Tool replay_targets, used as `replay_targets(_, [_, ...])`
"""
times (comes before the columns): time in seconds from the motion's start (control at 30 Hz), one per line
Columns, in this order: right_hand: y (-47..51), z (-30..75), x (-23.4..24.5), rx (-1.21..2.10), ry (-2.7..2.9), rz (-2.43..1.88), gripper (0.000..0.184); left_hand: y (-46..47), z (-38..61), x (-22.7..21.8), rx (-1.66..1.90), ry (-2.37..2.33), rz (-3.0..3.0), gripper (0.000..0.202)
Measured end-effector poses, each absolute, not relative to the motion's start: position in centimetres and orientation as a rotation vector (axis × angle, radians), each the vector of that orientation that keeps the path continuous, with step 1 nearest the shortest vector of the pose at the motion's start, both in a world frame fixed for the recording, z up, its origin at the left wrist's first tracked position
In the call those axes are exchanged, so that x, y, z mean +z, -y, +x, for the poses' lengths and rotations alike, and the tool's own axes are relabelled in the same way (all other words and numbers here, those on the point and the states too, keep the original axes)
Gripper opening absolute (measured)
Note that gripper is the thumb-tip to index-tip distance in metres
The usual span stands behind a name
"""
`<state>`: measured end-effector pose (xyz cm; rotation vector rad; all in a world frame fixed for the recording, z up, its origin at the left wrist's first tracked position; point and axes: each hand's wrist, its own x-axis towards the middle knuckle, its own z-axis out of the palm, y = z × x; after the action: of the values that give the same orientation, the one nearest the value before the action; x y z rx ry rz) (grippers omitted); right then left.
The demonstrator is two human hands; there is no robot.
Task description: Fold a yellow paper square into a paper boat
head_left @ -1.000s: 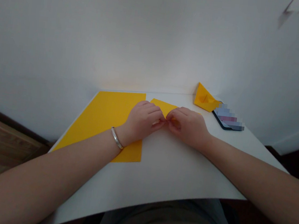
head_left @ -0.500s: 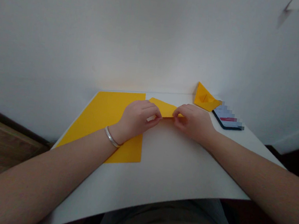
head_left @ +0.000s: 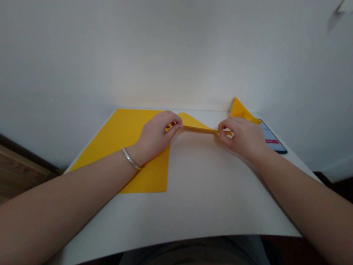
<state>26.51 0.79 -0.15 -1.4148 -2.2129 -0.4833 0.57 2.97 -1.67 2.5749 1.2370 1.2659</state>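
Note:
A folded piece of yellow paper (head_left: 197, 129) stretches between my two hands, its near edge a narrow strip facing me and a pointed part rising behind it. My left hand (head_left: 160, 133) pinches its left end between thumb and fingers, with a silver bangle on the wrist. At the right end, my right hand (head_left: 241, 135) pinches the same strip. Under my left hand and forearm lies a large yellow sheet (head_left: 122, 132). Just behind my right hand stands a folded yellow paper boat (head_left: 241, 109), partly hidden by that hand.
A phone (head_left: 273, 139) with its screen lit lies at the right of the white table (head_left: 207, 195), beside the paper boat. The table's back edge meets a pale wall (head_left: 174, 43). Wooden furniture (head_left: 3, 172) stands at the lower left.
My hands have moved apart along the folded paper, left hand leftward and right hand rightward. The paper's near edge is slightly higher in view, and my right hand now covers part of the boat and phone.

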Motion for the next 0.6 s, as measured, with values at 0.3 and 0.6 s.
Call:
replay_targets(0.3, [-1.5,27.4,-0.4,-0.427,2.189,-1.497,0.013,-3.4,0.4,-2.3,1.300,-1.265,2.441,0.004])
replay_targets(0.6, [-1.4,27.9,-0.2,-0.504,2.269,-1.590,0.015,-3.8,0.3,-2.6,1.341,-1.311,2.345,0.004])
